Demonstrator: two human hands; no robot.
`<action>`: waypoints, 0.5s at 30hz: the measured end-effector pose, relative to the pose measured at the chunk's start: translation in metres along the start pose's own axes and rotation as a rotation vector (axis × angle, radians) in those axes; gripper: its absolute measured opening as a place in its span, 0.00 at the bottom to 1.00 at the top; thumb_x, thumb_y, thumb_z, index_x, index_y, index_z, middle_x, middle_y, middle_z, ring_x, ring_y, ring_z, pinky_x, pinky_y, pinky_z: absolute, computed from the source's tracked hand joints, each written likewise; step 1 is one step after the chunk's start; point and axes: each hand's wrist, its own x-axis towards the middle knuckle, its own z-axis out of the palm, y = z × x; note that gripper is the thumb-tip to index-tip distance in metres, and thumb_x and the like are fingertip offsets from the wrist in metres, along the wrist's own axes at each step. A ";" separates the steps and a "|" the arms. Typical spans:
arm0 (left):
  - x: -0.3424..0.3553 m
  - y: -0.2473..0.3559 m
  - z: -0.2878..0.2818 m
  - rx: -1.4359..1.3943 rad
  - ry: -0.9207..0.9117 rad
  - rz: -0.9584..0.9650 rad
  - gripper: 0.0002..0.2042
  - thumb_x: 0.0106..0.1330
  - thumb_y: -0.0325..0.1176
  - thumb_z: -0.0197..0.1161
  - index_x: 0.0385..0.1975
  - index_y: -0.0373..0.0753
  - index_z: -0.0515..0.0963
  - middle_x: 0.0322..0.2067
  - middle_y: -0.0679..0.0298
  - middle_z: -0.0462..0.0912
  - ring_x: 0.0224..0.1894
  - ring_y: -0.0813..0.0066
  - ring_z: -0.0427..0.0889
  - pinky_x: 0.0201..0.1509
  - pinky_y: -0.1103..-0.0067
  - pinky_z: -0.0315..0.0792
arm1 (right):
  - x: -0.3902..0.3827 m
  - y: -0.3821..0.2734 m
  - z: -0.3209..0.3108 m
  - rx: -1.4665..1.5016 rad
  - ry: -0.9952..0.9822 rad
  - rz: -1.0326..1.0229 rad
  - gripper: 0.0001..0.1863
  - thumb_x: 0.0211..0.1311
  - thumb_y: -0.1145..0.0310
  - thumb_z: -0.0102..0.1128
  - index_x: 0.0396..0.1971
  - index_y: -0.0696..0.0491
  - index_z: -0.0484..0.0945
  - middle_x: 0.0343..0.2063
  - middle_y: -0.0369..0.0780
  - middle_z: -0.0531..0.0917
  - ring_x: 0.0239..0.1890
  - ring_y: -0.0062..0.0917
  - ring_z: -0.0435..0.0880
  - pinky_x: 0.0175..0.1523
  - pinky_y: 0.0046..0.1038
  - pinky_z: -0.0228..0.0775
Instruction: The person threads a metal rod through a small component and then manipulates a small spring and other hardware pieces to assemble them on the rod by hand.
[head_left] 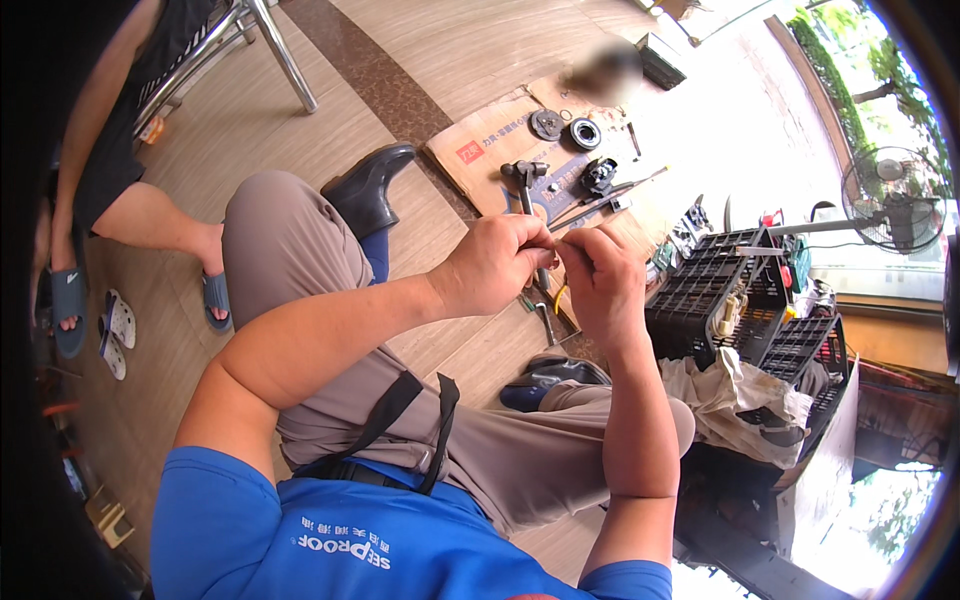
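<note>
My left hand (493, 262) and my right hand (600, 275) meet in front of me, fingertips pinched together on a very small part that I cannot make out. Both hands hover above my knees. On the floor just beyond them lies a flattened cardboard sheet (490, 140) with a hammer (524, 180), a round bearing (585, 133), a grey disc (546, 124), a black mechanical part (599, 176) and a long thin rod (610, 195).
Black plastic crates (735, 300) with a white cloth (730, 395) stand at my right. A person in slippers (212, 295) sits at the left beside metal chair legs (285, 55). A standing fan (890, 205) is at the far right.
</note>
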 end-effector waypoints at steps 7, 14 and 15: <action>0.000 -0.003 -0.001 -0.015 0.003 0.122 0.02 0.67 0.23 0.57 0.33 0.32 0.76 0.25 0.65 0.80 0.25 0.83 0.77 0.29 0.83 0.72 | -0.003 0.009 0.005 0.198 -0.006 0.238 0.04 0.61 0.74 0.62 0.33 0.58 0.81 0.21 0.39 0.79 0.23 0.21 0.77 0.30 0.25 0.68; 0.001 0.003 -0.008 -0.211 -0.058 -0.004 0.03 0.70 0.25 0.55 0.35 0.33 0.75 0.26 0.67 0.77 0.26 0.83 0.76 0.31 0.83 0.73 | -0.003 0.017 0.011 0.646 -0.060 0.536 0.08 0.67 0.70 0.60 0.35 0.61 0.81 0.22 0.28 0.78 0.27 0.10 0.72 0.31 0.17 0.66; 0.002 0.004 -0.009 -0.271 -0.053 -0.028 0.03 0.70 0.25 0.55 0.35 0.34 0.75 0.25 0.68 0.77 0.26 0.83 0.76 0.31 0.83 0.73 | -0.002 0.016 0.010 0.661 -0.055 0.536 0.09 0.67 0.69 0.60 0.34 0.60 0.81 0.22 0.27 0.77 0.25 0.09 0.70 0.29 0.17 0.63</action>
